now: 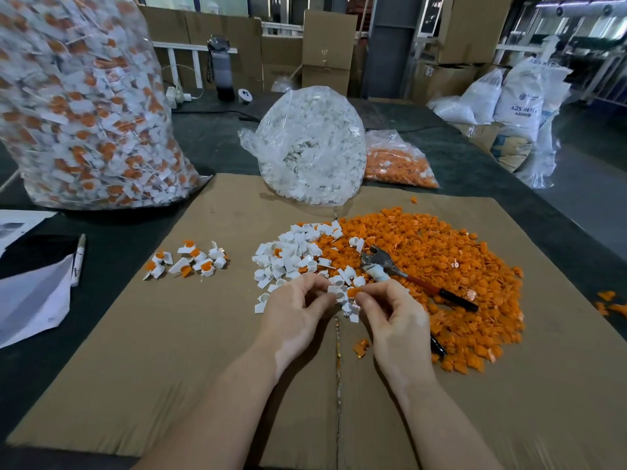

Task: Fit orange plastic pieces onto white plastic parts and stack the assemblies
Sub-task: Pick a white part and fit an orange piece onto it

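A flat brown cardboard sheet (169,385) covers the dark table (217,147) at centre frame. A metal plier-like tool with red and black handles (407,278) lies right of centre. At the left edge sit crumpled white papers (30,296) with a white marker pen (78,257) beside them. A dark water bottle (222,67) stands upper centre-left, brown cardboard boxes (327,50) behind it, white printed sacks (519,100) upper right.

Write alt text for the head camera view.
Two bare hands meet over a cardboard sheet: the left hand pinches a white plastic part, the right hand an orange piece. Loose white parts and an orange pile lie beyond, finished assemblies to the left.
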Motion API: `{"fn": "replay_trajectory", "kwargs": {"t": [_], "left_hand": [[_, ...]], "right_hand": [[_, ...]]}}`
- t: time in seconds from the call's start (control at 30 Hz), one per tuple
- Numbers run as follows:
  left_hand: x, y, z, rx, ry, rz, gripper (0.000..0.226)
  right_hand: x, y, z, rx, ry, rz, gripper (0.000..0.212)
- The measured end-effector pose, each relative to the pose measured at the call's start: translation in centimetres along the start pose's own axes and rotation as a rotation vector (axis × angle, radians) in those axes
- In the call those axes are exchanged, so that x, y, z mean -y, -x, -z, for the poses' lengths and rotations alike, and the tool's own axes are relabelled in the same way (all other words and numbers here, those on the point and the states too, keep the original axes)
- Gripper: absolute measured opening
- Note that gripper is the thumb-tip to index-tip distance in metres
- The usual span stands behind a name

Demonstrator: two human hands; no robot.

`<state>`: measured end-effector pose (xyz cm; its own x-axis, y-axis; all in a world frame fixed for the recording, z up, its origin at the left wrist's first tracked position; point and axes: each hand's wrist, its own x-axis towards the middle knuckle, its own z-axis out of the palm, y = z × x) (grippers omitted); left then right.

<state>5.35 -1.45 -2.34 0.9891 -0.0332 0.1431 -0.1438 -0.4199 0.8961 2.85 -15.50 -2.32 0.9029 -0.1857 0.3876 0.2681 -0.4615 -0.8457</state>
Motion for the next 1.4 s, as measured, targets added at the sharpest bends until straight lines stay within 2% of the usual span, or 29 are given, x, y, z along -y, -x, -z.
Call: {"fn": "replay_trajectory", "kwargs": {"t": [0.1, 0.2, 0.3, 0.4, 0.5, 0.6, 0.77, 1.17, 1.4], "left_hand": [[-0.14, 0.09, 0.09, 0.026, 0.059, 0.01, 0.008], [-0.17, 0.12, 0.16, 0.031, 0.078, 0.01, 0.01], [-0.17, 0.2, 0.18, 0.032, 0.11, 0.043, 0.012], [-0.2, 0.24, 0.23, 0.049, 0.152, 0.047, 0.006], [-0.32, 0.37, 0.39, 0.069, 0.183, 0.047, 0.009], [-0.38, 0.5, 0.48, 0.093, 0.259, 0.064, 0.012], [-0.38, 0.52, 0.43, 0.108, 0.245, 0.039, 0.01], [-0.66, 0.71, 0.4, 0.101, 0.154, -0.013, 0.006], [-0.37, 0.61, 0.36, 0.097, 0.034, -0.084, 0.02]], "right_hand": [[-0.01, 0.03, -0.16, 0.035, 0.112, 0.042, 0.008], [-0.01, 0.18, -0.32, 0.019, 0.237, 0.122, 0.004], [0.08, 0.31, -0.46, -0.016, 0.387, 0.206, 0.011], [0.18, 0.38, -0.64, -0.029, 0.475, 0.277, 0.018], [0.19, 0.44, -0.78, -0.044, 0.533, 0.339, 0.024], [0.1, 0.49, -0.84, -0.048, 0.55, 0.369, 0.027], [0.02, 0.5, -0.93, -0.021, 0.555, 0.421, 0.032], [-0.07, 0.48, -0.72, 0.048, 0.418, 0.298, 0.04], [-0.25, 0.56, -0.53, 0.101, 0.389, 0.222, 0.033]]}}
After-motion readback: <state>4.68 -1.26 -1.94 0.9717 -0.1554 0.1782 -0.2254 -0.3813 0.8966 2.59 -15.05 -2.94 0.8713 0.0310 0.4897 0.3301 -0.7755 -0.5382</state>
